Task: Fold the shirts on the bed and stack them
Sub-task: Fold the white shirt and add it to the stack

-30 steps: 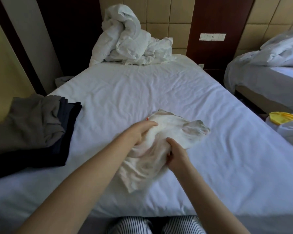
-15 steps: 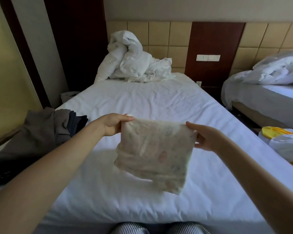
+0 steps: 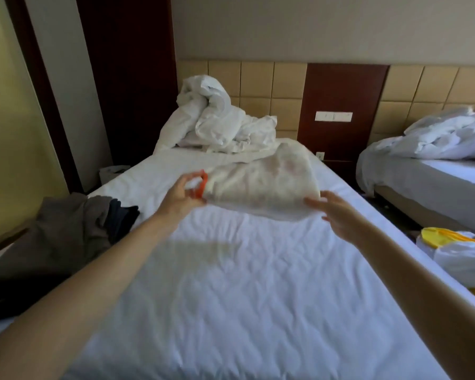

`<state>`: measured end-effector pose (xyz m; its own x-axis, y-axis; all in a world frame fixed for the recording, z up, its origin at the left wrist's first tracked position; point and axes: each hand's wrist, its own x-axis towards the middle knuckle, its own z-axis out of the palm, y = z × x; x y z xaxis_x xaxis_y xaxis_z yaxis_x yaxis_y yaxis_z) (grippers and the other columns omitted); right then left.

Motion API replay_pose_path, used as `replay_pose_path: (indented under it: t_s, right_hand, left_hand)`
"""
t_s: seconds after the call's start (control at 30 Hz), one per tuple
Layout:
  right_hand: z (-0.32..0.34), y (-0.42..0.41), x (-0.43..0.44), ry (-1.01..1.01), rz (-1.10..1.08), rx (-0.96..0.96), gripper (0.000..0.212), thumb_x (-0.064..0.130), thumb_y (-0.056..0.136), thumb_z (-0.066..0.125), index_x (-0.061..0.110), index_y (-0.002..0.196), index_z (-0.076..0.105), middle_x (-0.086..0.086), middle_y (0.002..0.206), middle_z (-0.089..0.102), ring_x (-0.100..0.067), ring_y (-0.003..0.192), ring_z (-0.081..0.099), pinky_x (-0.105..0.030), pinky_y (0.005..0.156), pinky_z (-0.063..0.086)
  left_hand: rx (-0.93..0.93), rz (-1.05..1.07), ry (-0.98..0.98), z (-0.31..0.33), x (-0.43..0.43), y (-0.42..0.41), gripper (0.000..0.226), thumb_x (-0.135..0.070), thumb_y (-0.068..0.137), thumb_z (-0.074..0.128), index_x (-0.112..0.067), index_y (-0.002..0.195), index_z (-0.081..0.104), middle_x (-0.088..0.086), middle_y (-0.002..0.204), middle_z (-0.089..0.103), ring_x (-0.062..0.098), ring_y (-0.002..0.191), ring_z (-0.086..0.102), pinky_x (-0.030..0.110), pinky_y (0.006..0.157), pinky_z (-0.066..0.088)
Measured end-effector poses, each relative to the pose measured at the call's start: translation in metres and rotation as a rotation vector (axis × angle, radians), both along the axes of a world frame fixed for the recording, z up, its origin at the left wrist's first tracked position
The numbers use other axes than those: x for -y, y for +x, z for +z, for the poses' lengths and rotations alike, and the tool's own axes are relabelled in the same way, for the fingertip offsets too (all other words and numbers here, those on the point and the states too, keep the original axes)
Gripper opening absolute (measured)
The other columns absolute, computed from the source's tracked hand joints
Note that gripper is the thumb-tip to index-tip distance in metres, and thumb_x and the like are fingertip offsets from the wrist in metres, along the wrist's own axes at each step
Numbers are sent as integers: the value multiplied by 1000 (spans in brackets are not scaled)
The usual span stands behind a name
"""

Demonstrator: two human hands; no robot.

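The cream printed shirt (image 3: 261,187), hanging upright 0.5 seconds ago, now billows flat above the white bed (image 3: 231,297) toward 12 o'clock, left hand (image 3: 183,192) fingers pinching its orange neckline (image 3: 202,185), right hand (image 3: 337,212) fingers outstretched at its edge, grip unclear, probably a shake-out before folding.
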<state>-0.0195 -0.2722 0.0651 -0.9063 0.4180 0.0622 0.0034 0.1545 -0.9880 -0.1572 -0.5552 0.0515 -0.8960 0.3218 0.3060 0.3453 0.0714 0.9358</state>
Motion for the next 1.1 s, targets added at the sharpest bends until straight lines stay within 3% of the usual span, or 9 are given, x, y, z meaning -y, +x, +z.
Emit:
replay_pose_path:
  t_s: [0.1, 0.17, 0.27, 0.37, 0.47, 0.6, 0.77, 0.9, 1.1]
  right_hand:
    - [-78, 41, 6, 99, 98, 278, 25, 24, 65, 77, 12, 72, 57, -4, 69, 53, -12, 66, 43, -25, 57, 29]
    - [-114, 62, 9, 134, 119, 407, 26, 27, 73, 76, 11, 72, 55, -4, 64, 53, -11, 57, 46, -19, 49, 33]
    - [-124, 68, 8, 100, 77, 365, 42, 46, 77, 68, 6, 77, 55, -5, 65, 53, -20, 65, 56, -22, 49, 34]
    - [-118, 58, 14, 116, 43, 382, 29, 34, 88, 60, 5, 85, 61, -4, 69, 54, -17, 59, 55, -20, 46, 40]
    - [-120, 51, 20, 97, -25, 366, 21, 21, 86, 67, 2, 92, 60, -8, 74, 61, -8, 41, 53, -17, 39, 39]
    - [-126, 60, 13, 76, -26, 383, 23, 15, 84, 69, 3, 101, 59, -10, 81, 64, -17, 63, 56, -22, 51, 43]
    - [-123, 51, 8, 329, 210, 588, 30, 21, 81, 72, 6, 101, 57, -3, 81, 63, -9, 65, 59, -20, 62, 45]
    - [-90, 20, 3, 567, 167, 587, 36, 45, 89, 56, 9, 86, 57, 1, 72, 56, -9, 68, 50, -16, 60, 33]
    - [-101, -30, -1, 68, -32, 405, 42, 45, 91, 53, 5, 80, 61, -10, 83, 62, -19, 76, 57, -25, 64, 43]
  left_hand:
    - [149, -195, -287, -94, 27, 40, 67, 10, 61, 70, 5, 122, 42, 3, 90, 59, -5, 68, 63, 9, 62, 47]
    - [267, -218, -386, -133, 38, 60, 69, -7, 52, 66, -6, 117, 43, 7, 99, 60, -9, 70, 63, 10, 66, 47]
    - [426, -140, -257, -135, 37, 56, 61, -22, 48, 79, -19, 100, 50, 1, 90, 65, 4, 75, 62, 17, 69, 50]
    - [586, -133, -110, -119, 22, 51, 16, -18, 80, 73, -11, 89, 62, -1, 75, 70, 8, 68, 65, 17, 63, 51]
    - [545, -2, -148, -122, 9, 45, 18, -16, 78, 75, -7, 90, 65, 6, 86, 68, 15, 76, 64, 17, 66, 50]
    - [418, 217, -194, -132, 16, 49, 26, -3, 78, 71, -7, 100, 57, 8, 91, 62, 19, 81, 58, 22, 63, 48]
    - [280, -124, -644, -133, 32, 43, 71, -46, 45, 79, -15, 107, 59, 3, 101, 68, 17, 93, 65, 27, 83, 51]
    - [171, 60, -944, -96, 9, 13, 83, -54, 80, 65, -7, 141, 35, 10, 119, 60, 22, 104, 61, 24, 79, 47]
    - [-55, -1, -740, -100, -33, -16, 41, -42, 82, 61, -24, 118, 60, -3, 118, 60, 19, 113, 55, 35, 98, 43]
